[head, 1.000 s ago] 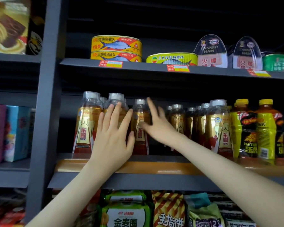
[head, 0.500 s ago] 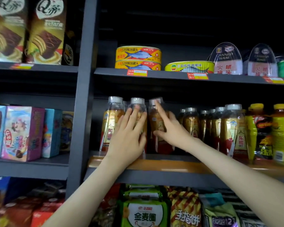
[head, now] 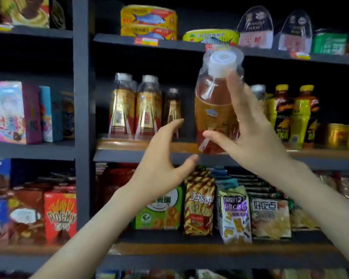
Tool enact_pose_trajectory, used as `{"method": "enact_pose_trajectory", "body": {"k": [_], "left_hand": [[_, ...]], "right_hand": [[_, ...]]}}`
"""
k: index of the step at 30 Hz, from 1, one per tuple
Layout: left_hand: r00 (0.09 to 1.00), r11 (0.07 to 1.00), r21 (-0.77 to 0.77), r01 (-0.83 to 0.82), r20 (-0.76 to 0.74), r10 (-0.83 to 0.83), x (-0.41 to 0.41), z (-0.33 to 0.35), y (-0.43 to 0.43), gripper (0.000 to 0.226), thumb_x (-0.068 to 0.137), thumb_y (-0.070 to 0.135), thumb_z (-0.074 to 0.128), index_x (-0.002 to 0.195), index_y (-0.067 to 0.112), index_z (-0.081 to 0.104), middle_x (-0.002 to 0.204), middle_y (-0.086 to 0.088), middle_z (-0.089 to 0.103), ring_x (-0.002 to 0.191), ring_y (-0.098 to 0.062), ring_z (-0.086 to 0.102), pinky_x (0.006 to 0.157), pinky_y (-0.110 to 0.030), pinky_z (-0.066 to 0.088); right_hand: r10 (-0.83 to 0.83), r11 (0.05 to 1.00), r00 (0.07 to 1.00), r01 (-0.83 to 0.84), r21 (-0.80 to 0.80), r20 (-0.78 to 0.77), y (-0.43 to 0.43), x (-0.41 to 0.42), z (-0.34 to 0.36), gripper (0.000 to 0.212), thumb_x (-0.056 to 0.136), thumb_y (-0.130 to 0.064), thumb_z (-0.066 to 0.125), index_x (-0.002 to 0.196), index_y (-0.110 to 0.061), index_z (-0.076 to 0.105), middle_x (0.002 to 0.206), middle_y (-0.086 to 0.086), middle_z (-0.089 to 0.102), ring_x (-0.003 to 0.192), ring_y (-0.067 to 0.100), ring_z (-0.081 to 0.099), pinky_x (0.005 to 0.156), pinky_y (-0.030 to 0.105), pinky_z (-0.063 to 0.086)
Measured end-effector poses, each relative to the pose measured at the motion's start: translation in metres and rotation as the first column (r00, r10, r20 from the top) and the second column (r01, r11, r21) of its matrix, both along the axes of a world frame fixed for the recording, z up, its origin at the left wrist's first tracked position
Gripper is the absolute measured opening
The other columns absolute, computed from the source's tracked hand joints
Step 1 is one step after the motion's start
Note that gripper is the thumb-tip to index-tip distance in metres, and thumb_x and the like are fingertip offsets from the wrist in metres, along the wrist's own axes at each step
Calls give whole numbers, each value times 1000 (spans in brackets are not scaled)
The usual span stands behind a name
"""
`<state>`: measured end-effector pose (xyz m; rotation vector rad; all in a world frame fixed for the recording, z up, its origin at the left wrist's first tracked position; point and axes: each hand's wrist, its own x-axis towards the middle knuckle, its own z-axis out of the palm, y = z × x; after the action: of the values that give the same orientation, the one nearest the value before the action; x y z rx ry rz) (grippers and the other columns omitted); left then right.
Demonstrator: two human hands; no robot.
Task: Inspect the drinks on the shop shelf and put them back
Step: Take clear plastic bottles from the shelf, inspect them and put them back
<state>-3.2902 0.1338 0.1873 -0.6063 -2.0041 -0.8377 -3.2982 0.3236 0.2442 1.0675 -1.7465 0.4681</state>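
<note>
Amber bottle is gripped near-upright, cap up, in your right hand; left hand, spread and empty, is just below-left.

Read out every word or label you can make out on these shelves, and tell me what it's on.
"POCKY": red box, lower left shelf.
"HAM": clear ham pack, top shelf.
"手指饼": striped snack bag.
"好吃点": pale snack bag.
Labels on the held bottle, shelf bottles and price tags: too blurred to read.
</note>
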Motion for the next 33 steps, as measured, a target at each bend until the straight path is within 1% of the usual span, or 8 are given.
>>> {"method": "enact_pose_trajectory", "body": {"k": [4, 9, 12, 15, 20, 26, 30, 33], "left_hand": [[941, 950, 202, 239, 193, -278, 56, -68, 49, 88, 75, 20, 81, 140, 34, 23, 128, 17, 56, 114, 8, 55, 88, -12, 45], [832, 972, 221, -84, 553, -54, 108, -191, 81, 74, 59, 48, 76, 119, 34, 37, 104, 13, 68, 95, -5, 66, 76, -35, 55], [662, 984, 53, -168, 746, 73, 141, -251, 100, 77, 62, 44, 84, 115, 34, 30, 99, 11, 62, 96, -16, 65, 68, -24, 45], [615, 988, 44, -151, 787, 59, 169, -289, 109, 73, 64, 39, 86, 106, 42, 25, 95, 11, 61, 91, -15, 65, 64, -20, 45], [628, 992, 34, -118, 777, 48, 186, -301, 102, 72, 65, 32, 86, 103, 42, 26, 99, 14, 60, 87, -12, 62, 66, -24, 49], [602, 992, -26, -125, 793, 97, 194, -292, 86, 75, 62, 46, 86, 112, 38, 31, 104, 14, 61, 93, -12, 64, 76, -36, 54], [427, 970, 68, -234, 904, 39, 199, -292, 77, 70, 61, 53, 84, 113, 25, 47, 96, 12, 65, 83, -3, 65, 68, -22, 53], [282, 906, 301, -299, 934, -218, 192, -292, 67, 74, 57, 63, 78, 118, 25, 57, 101, 7, 72, 88, -7, 70, 82, -33, 57]], "right_hand": [[268, 963, 896, -255, -83, 355, 20, 50, -85, 111, 80, -31, 71, 138, -61, -19, 146, -33, 15, 126, -19, 34, 96, 7, 41], [213, 967, 579, -241, -85, 787, 53, 82, -196, 120, 72, -41, 78, 124, -74, -25, 132, -57, -7, 126, -31, 11, 93, -6, 24], [282, 946, 317, -250, -207, 905, 69, 97, -231, 87, 63, -57, 69, 137, -57, 22, 137, -40, 31, 127, -12, 37, 94, 13, 42], [330, 909, 143, -316, -273, 933, 74, 115, -259, 42, 77, -30, 78, 112, -34, 55, 109, -23, 60, 102, -12, 56, 81, 14, 49], [501, 813, 36, -361, -457, 865, 78, 131, -295, 60, 69, -8, 80, 118, -20, 47, 116, 3, 62, 104, 11, 62, 82, 20, 49], [616, 757, -55, -236, -610, 786, 61, 138, -309, 46, 73, -19, 78, 111, -20, 53, 110, -7, 63, 102, 9, 61, 80, 22, 50], [364, 931, -55, -5, -365, 930, 45, 143, -324, 68, 67, -52, 74, 125, -31, 45, 114, -11, 61, 103, 7, 62, 85, 26, 53], [191, 982, -105, 23, -190, 976, 32, 151, -330, 73, 81, -51, 66, 141, -36, 28, 111, -15, 57, 97, 5, 62, 83, 28, 54]]}}
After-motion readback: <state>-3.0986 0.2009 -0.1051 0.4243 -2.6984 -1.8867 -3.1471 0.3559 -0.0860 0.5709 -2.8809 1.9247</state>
